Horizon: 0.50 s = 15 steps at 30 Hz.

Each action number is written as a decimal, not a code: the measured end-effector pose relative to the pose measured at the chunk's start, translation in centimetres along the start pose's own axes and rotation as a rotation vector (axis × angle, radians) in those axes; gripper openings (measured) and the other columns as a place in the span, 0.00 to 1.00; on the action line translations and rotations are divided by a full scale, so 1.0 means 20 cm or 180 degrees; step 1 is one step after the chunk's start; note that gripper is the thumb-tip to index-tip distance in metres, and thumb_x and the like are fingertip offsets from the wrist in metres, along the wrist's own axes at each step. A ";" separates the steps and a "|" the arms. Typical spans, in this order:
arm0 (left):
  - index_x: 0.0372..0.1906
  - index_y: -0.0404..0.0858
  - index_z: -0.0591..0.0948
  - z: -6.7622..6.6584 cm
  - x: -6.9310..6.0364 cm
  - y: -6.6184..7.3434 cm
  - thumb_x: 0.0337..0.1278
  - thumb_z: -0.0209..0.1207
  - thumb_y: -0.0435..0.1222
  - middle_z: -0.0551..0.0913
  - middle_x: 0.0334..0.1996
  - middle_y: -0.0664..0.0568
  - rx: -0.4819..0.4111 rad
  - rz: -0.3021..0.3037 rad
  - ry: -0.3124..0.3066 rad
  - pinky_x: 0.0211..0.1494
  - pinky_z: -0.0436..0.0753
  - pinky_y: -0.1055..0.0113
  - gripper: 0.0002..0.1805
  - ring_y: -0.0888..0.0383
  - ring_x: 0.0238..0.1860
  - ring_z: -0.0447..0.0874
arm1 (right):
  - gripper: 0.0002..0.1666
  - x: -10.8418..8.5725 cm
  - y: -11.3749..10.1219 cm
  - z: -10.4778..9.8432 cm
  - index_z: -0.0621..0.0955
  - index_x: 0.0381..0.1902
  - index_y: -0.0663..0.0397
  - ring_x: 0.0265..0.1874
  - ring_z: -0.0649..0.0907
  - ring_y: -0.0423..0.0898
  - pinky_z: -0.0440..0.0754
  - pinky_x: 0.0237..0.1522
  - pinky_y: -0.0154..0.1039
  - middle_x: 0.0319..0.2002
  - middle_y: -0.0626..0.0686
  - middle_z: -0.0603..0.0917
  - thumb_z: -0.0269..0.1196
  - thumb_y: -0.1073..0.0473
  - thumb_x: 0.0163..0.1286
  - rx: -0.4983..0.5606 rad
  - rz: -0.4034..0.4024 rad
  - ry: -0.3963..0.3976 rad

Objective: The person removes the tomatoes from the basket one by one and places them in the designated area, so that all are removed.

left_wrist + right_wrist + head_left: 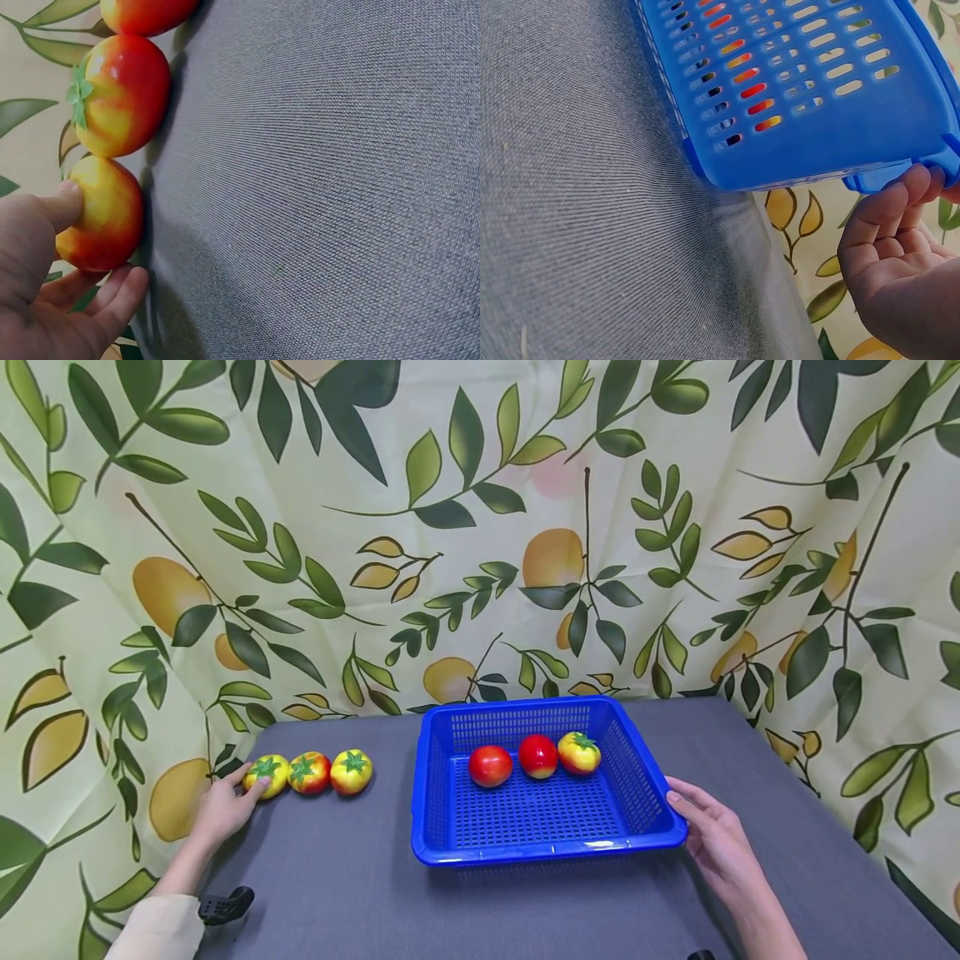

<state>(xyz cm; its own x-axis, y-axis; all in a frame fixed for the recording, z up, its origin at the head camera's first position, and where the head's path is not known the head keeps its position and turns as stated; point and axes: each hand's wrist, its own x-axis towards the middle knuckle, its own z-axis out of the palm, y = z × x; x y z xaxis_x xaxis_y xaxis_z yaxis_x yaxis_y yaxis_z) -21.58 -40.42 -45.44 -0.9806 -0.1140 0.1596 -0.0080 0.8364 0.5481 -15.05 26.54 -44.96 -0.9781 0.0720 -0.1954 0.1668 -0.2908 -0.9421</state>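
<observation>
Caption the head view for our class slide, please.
Left grip on the leftmost tomato-like fruit; right grip on the blue basket holding three more.

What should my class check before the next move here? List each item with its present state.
1. Left hand on the leftmost tomato: ok, thumb against it and fingers around it.
2. Firmness of that hold: cannot tell.
3. Gap between it and the neighbouring tomato: not ok, none shows.
4. Right hand on the blue basket: ok, it holds the rim at the right side.
5. Room inside: ok, the three tomatoes there sit toward the back, leaving the front bare.
</observation>
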 end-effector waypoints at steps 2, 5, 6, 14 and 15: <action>0.66 0.17 0.63 0.00 0.00 0.00 0.73 0.51 0.46 0.67 0.57 0.17 0.0002 0.0006 0.0011 0.52 0.70 0.35 0.36 0.24 0.56 0.67 | 0.10 0.00 0.00 0.00 0.82 0.50 0.39 0.37 0.87 0.45 0.84 0.38 0.37 0.44 0.47 0.87 0.62 0.53 0.72 -0.0004 -0.0011 -0.0006; 0.66 0.17 0.63 0.00 0.00 0.00 0.73 0.52 0.46 0.67 0.57 0.17 0.0004 0.0005 0.0027 0.52 0.70 0.35 0.36 0.24 0.56 0.67 | 0.10 0.00 0.00 0.00 0.81 0.50 0.39 0.36 0.87 0.45 0.84 0.38 0.37 0.44 0.47 0.87 0.62 0.53 0.72 -0.0015 -0.0007 -0.0007; 0.66 0.17 0.63 0.00 0.00 0.00 0.73 0.52 0.46 0.67 0.57 0.17 0.0005 0.0003 0.0025 0.52 0.70 0.35 0.36 0.24 0.57 0.67 | 0.10 0.00 -0.01 0.00 0.81 0.50 0.39 0.36 0.87 0.45 0.84 0.38 0.37 0.44 0.47 0.87 0.62 0.53 0.72 -0.0017 -0.0003 -0.0009; 0.66 0.17 0.63 0.00 0.00 -0.01 0.72 0.53 0.47 0.67 0.57 0.18 0.0011 -0.0018 -0.0023 0.52 0.70 0.36 0.37 0.25 0.57 0.68 | 0.09 0.00 0.00 0.00 0.82 0.49 0.38 0.37 0.86 0.44 0.84 0.37 0.37 0.43 0.47 0.87 0.62 0.53 0.72 -0.0005 -0.0020 -0.0006; 0.66 0.17 0.63 0.00 0.00 -0.01 0.72 0.53 0.47 0.67 0.58 0.18 0.0000 -0.0016 -0.0026 0.53 0.70 0.36 0.37 0.25 0.57 0.67 | 0.09 -0.01 0.00 0.00 0.83 0.48 0.38 0.36 0.86 0.44 0.84 0.37 0.37 0.43 0.47 0.87 0.62 0.54 0.73 0.0003 -0.0032 -0.0011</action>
<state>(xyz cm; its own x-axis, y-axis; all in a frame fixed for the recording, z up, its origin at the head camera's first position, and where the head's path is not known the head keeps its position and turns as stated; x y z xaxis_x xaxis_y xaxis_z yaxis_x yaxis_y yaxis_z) -21.59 -40.58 -45.45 -0.9821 -0.1137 0.1500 -0.0129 0.8359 0.5488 -14.95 26.44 -44.94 -0.9802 0.0717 -0.1848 0.1567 -0.2910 -0.9438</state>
